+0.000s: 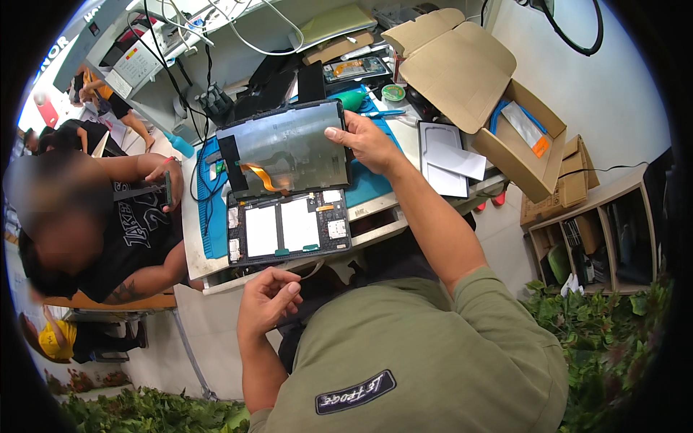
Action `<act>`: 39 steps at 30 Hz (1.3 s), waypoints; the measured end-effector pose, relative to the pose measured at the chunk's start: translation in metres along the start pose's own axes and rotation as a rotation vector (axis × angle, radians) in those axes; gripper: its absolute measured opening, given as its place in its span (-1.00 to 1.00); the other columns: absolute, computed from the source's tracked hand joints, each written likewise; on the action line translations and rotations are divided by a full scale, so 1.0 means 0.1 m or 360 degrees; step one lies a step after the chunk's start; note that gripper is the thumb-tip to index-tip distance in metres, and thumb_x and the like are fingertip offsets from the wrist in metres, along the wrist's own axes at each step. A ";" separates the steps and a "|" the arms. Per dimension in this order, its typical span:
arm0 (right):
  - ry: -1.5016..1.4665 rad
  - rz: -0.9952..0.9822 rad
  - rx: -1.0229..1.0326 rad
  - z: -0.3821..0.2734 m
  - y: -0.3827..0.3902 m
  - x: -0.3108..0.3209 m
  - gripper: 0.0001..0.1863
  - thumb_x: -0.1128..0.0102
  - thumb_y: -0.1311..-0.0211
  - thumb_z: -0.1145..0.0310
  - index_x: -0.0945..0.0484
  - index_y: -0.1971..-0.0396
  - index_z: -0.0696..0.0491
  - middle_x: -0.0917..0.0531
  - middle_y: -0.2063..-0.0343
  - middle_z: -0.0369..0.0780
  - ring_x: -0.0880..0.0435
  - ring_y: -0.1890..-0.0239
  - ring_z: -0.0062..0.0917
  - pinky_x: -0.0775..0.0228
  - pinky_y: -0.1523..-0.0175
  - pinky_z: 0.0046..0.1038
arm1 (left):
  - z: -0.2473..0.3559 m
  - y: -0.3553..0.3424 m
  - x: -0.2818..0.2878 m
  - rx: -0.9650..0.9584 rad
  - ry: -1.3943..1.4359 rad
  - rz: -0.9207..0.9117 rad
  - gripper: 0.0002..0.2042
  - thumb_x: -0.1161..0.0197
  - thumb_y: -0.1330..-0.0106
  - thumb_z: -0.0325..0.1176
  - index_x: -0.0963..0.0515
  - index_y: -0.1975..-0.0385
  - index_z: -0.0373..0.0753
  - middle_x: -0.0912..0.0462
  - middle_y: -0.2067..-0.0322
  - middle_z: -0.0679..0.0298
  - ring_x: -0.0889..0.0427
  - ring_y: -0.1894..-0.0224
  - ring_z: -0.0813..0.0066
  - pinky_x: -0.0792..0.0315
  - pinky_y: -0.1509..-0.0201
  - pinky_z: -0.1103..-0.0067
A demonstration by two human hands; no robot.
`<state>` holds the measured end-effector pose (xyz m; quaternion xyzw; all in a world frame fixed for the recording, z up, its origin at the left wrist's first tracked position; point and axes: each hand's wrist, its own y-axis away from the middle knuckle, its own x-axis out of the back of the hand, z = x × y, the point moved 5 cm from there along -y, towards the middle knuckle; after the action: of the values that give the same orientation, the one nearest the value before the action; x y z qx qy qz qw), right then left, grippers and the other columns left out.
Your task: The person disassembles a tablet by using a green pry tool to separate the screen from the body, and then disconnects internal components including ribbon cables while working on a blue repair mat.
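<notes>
Tablet already opened: right hand (369,144) pinched the lifted screen panel (289,148) by its right edge, tilted up behind the exposed tablet body (289,227) on the blue mat (213,216), orange ribbon cable (261,177) apparently not yet detached; left hand (268,297) loosely curled, empty, below the bench edge.

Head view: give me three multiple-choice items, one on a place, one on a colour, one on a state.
1. Where is the open cardboard box?
A. right of the mat
B. on the floor
C. under the bench

2. What colour is the mat?
A. red
B. blue
C. white

3. How is the screen panel?
A. flat on the tablet body
B. lifted, tilted up
C. in the box

Answers: 1 A, it sits at the bench's right end. 2 B, blue shows beside the tablet body. 3 B, the right hand holds its edge up; the left hand is off it.
</notes>
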<state>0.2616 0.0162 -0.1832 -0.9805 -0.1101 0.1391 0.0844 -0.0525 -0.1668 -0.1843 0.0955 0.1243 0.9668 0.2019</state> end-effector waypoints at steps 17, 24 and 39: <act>-0.0394 0.0333 0.0140 0.17 0.08 -0.17 -0.60 -0.12 -0.69 0.24 -0.51 -0.34 0.12 -0.70 -0.17 -0.21 -0.64 -0.19 -0.54 -0.44 -0.35 -0.40 | 0.58 -0.13 0.84 -0.1405 0.0269 0.0535 -0.06 -0.23 -0.39 0.48 -0.56 -0.16 -0.52 -0.72 -0.09 -0.15 -0.82 -0.03 0.15 -0.68 -0.11 0.40; -0.0111 0.0525 0.0236 0.14 0.19 -0.20 -0.31 0.15 -0.75 -0.17 -0.54 -0.30 0.21 -0.69 -0.15 -0.20 -0.59 -0.20 -0.53 -0.31 -0.41 -0.48 | 0.28 -0.44 0.75 -0.1445 -0.0725 0.0837 -0.02 -0.16 -0.33 0.58 -0.61 -0.26 -0.38 -0.60 -0.34 -0.13 -0.47 -0.49 -0.19 -0.27 -0.58 0.06; -0.0274 0.0411 0.0251 0.08 0.18 -0.27 0.03 0.34 -0.55 -0.54 -0.31 -0.48 0.17 -0.57 -0.32 -0.16 -0.51 -0.39 -0.41 -0.28 -0.51 -0.35 | 0.04 -0.53 0.99 -0.1318 -0.0301 0.0829 -0.02 -0.10 -0.33 0.62 -0.71 -0.04 -0.43 -0.75 -0.11 -0.08 -0.66 -0.30 -0.07 -0.43 -0.46 0.15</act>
<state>0.2375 -0.0063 -0.1873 -0.9613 0.0212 0.2406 0.1327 -0.1206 -0.0778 -0.1819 0.1225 -0.3171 0.9403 -0.0148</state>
